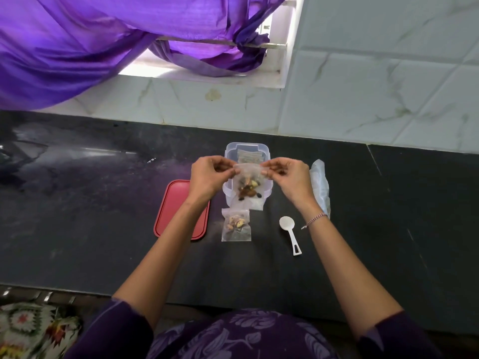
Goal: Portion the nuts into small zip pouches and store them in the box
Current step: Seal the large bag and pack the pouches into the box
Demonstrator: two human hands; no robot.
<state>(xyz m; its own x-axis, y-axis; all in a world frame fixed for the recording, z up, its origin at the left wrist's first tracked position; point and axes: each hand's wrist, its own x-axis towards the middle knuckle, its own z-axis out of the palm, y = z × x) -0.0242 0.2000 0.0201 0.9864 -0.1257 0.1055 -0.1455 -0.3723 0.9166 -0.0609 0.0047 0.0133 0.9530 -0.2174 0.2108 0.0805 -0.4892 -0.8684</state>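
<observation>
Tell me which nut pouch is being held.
The pouch pinched between left hand and right hand; a second pouch lies on the counter, others sit in the box.

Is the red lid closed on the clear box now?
No, the red lid lies flat on the counter, to the left of the open box.

A zip pouch [249, 174] of nuts [248, 189] hangs upright over the open clear box [231, 149]; a second pouch [236, 225] lies beside it.
</observation>
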